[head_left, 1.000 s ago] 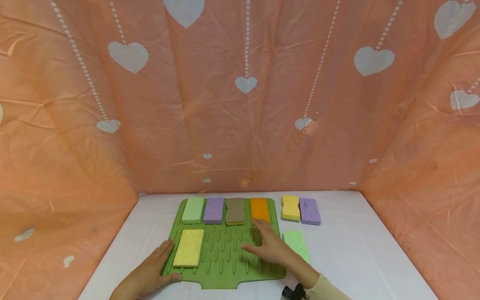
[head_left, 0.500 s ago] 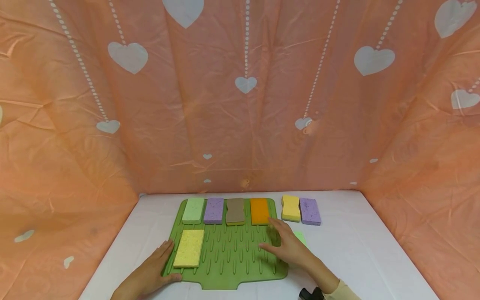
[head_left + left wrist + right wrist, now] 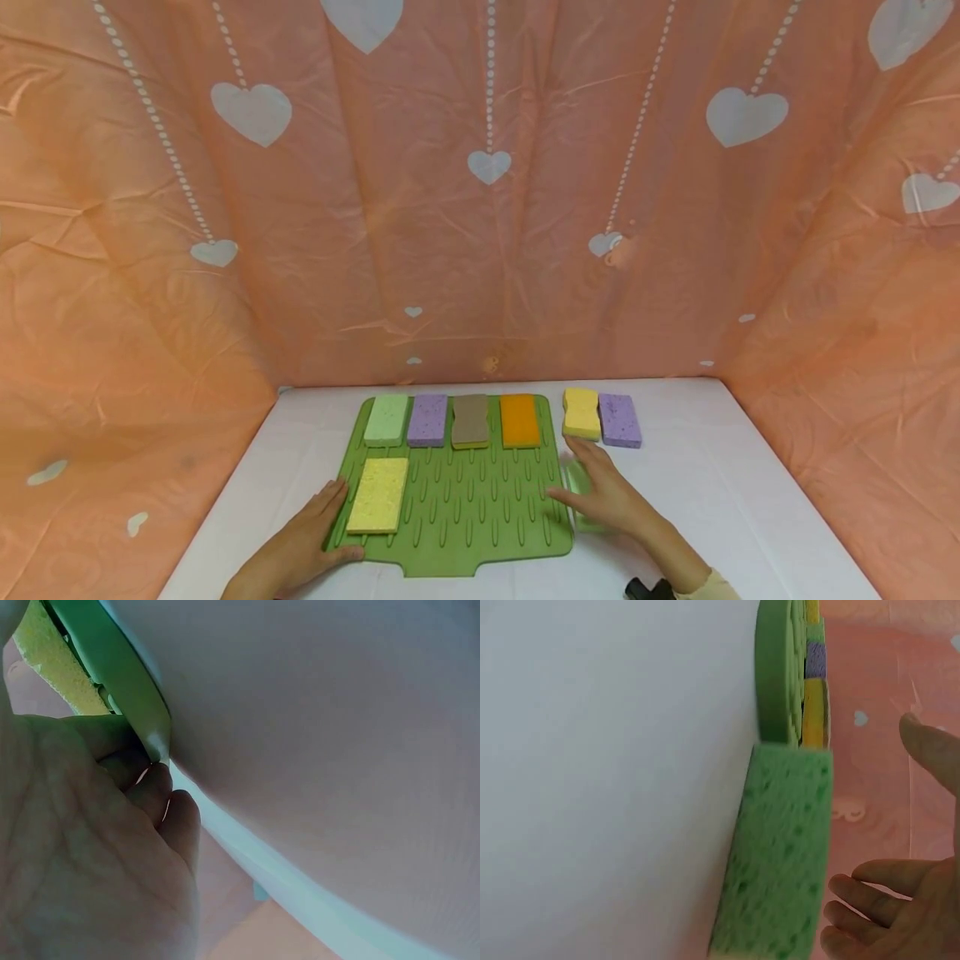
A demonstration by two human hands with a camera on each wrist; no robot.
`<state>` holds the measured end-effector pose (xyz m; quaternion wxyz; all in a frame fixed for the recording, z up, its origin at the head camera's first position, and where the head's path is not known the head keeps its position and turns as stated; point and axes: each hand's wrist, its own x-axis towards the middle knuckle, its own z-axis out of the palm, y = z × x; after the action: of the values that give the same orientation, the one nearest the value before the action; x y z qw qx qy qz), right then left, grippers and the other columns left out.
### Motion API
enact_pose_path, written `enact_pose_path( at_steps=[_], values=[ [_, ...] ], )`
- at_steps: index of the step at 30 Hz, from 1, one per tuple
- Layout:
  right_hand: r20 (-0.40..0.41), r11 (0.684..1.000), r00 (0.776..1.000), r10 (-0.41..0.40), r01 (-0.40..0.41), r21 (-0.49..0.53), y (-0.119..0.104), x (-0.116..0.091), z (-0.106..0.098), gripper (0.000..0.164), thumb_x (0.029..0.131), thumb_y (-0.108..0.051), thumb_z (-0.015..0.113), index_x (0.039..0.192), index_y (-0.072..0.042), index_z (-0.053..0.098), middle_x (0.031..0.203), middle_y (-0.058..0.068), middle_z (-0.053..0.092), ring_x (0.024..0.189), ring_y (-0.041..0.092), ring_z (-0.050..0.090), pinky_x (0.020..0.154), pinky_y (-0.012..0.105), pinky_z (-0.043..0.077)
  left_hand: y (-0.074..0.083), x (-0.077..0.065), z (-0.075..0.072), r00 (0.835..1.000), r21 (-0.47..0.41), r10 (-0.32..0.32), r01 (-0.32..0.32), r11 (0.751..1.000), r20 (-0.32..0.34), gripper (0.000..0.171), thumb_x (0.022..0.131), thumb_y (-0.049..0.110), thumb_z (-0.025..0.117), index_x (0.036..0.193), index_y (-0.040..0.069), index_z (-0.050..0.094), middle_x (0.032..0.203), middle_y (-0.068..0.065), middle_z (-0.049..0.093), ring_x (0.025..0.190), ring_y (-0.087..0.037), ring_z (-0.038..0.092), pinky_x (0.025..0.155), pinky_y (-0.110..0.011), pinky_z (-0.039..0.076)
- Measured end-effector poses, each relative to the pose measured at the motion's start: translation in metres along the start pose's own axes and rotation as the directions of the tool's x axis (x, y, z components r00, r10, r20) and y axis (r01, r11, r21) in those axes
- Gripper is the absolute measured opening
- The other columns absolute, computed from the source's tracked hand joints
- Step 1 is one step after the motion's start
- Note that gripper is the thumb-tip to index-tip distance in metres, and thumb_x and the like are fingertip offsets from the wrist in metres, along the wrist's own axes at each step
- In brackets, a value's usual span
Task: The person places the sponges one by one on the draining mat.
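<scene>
- Hovering above the loose green sponge [image 3: 780,855], right hand [image 3: 603,492] has fingers and thumb spread apart and holds nothing; right wrist view shows a gap between hand and sponge.
- Green sponge lies flat on the table [image 3: 735,500], just beside the right edge of the green ridged mat [image 3: 442,554]; partly hidden under the hand in head view.
- Left hand [image 3: 300,533] rests at the mat's near left corner, fingers extended along the left edge, thumb at the near edge; touches the rim.
- Large yellow sponge [image 3: 378,496] lies on the mat near the left hand, lengthwise.
- Far row on mat, left to right: pale green sponge [image 3: 386,420], purple sponge [image 3: 427,420], grey-brown sponge [image 3: 470,421], orange sponge [image 3: 520,421].
- Off the mat, far right: yellow waisted sponge [image 3: 581,413] next to a speckled purple sponge [image 3: 619,421].
- Pale sleeve [image 3: 708,588] on right arm, black device [image 3: 648,589] at the wrist.
- Orange-pink backdrop [image 3: 435,258] with white hearts surrounds the table.
</scene>
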<state>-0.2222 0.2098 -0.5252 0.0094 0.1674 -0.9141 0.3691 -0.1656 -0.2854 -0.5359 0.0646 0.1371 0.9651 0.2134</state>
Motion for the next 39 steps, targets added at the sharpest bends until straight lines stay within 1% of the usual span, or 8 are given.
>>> enact_pose_path(
  at_steps=[7,12,17,21,24,27,33,39],
  values=[
    [-0.008,0.999,1.0,0.006,-0.007,-0.045,0.016,-0.004,-0.01,0.105,0.09,-0.053,0.084,0.163,0.005,0.037,0.166,0.034,0.036,0.154,0.055,0.032,0.12,0.074,0.031,0.003,-0.001,-0.002,1.0,0.023,0.009,-0.009,1.0,-0.012,0.119,0.087,0.068,0.078,0.162,-0.011,0.033,0.17,-0.031,0.03,0.155,-0.054,0.031,0.119,-0.066,0.037],
    [-0.002,0.998,1.0,0.013,-0.014,-0.064,0.024,-0.006,-0.018,0.106,0.089,-0.051,0.086,0.163,0.006,0.036,0.166,0.036,0.033,0.153,0.057,0.032,0.12,0.075,0.032,0.003,0.0,-0.003,1.0,0.043,0.018,-0.017,0.999,-0.024,0.119,0.086,0.069,0.078,0.162,-0.012,0.033,0.17,-0.031,0.031,0.155,-0.054,0.031,0.121,-0.065,0.035],
    [0.012,0.996,1.0,-0.016,0.017,-0.092,0.029,-0.008,-0.026,0.111,0.086,-0.049,0.089,0.162,0.01,0.034,0.165,0.038,0.033,0.152,0.059,0.032,0.119,0.075,0.032,0.002,0.0,-0.002,0.999,0.058,0.029,-0.027,0.998,-0.041,0.119,0.086,0.069,0.077,0.161,-0.013,0.034,0.169,-0.031,0.032,0.155,-0.053,0.032,0.122,-0.063,0.033],
    [0.057,0.994,0.998,-0.042,0.048,-0.101,0.035,-0.011,-0.031,0.115,0.085,-0.049,0.09,0.163,0.011,0.031,0.165,0.038,0.032,0.152,0.059,0.03,0.12,0.075,0.03,0.002,0.0,-0.002,0.999,0.045,0.026,-0.024,0.999,-0.031,0.118,0.087,0.068,0.078,0.162,-0.012,0.034,0.169,-0.031,0.031,0.155,-0.054,0.031,0.12,-0.065,0.036],
    [0.106,0.995,0.994,-0.039,0.047,-0.082,0.038,-0.014,-0.036,0.117,0.083,-0.049,0.091,0.163,0.011,0.03,0.168,0.036,0.03,0.154,0.059,0.027,0.122,0.074,0.028,0.002,0.0,-0.001,1.0,0.029,0.018,-0.018,0.999,-0.016,0.117,0.088,0.067,0.078,0.162,-0.012,0.034,0.17,-0.031,0.031,0.155,-0.054,0.03,0.12,-0.066,0.036],
    [0.144,0.996,0.989,-0.042,0.053,-0.073,0.041,-0.017,-0.04,0.119,0.082,-0.047,0.093,0.163,0.012,0.03,0.167,0.036,0.031,0.153,0.06,0.028,0.121,0.074,0.029,0.002,0.0,-0.002,1.0,0.017,0.015,-0.015,1.0,-0.008,0.117,0.088,0.066,0.079,0.161,-0.013,0.034,0.17,-0.031,0.03,0.155,-0.055,0.03,0.12,-0.067,0.036],
    [0.186,0.998,0.982,-0.033,0.042,-0.044,0.045,-0.022,-0.044,0.119,0.079,-0.043,0.097,0.162,0.012,0.031,0.162,0.039,0.036,0.151,0.061,0.032,0.12,0.075,0.03,0.003,0.0,-0.002,1.0,0.01,0.007,-0.007,1.0,-0.006,0.117,0.087,0.065,0.08,0.161,-0.013,0.034,0.17,-0.031,0.03,0.155,-0.055,0.03,0.12,-0.067,0.035],
    [0.222,0.999,0.974,-0.038,0.045,-0.026,0.049,-0.023,-0.044,0.122,0.076,-0.042,0.098,0.162,0.011,0.03,0.163,0.039,0.034,0.151,0.062,0.031,0.12,0.076,0.028,0.003,-0.001,-0.002,1.0,0.011,0.001,-0.001,1.0,0.008,0.118,0.088,0.067,0.078,0.163,-0.011,0.031,0.171,-0.03,0.029,0.156,-0.054,0.029,0.119,-0.066,0.037]
  ],
)
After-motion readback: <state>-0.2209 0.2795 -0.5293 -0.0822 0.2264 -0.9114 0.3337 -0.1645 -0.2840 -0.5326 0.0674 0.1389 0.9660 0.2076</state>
